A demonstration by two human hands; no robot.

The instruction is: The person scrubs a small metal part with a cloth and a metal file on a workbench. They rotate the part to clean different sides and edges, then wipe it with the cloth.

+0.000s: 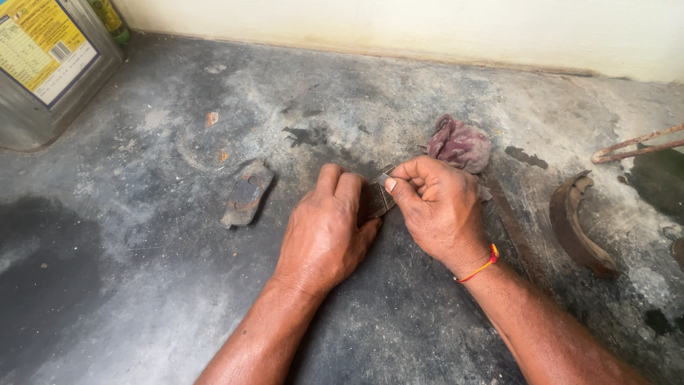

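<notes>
My left hand (324, 228) lies palm down on the stained grey floor, fingers pressed on a small dark brake pad (375, 199) that is mostly hidden under them. My right hand (436, 201), with a red thread round the wrist, pinches a small folded dark sheet, perhaps sandpaper, against the pad's upper edge with thumb and forefinger. A second brake pad (246, 193) rests flat on the floor a hand's width to the left of my left hand.
A crumpled maroon rag (459, 144) sits just behind my right hand. A curved rusty brake shoe (576, 224) lies at the right, with bent rusty rods (634, 145) beyond it. A metal tin with a yellow label (43, 68) stands at top left against the pale wall.
</notes>
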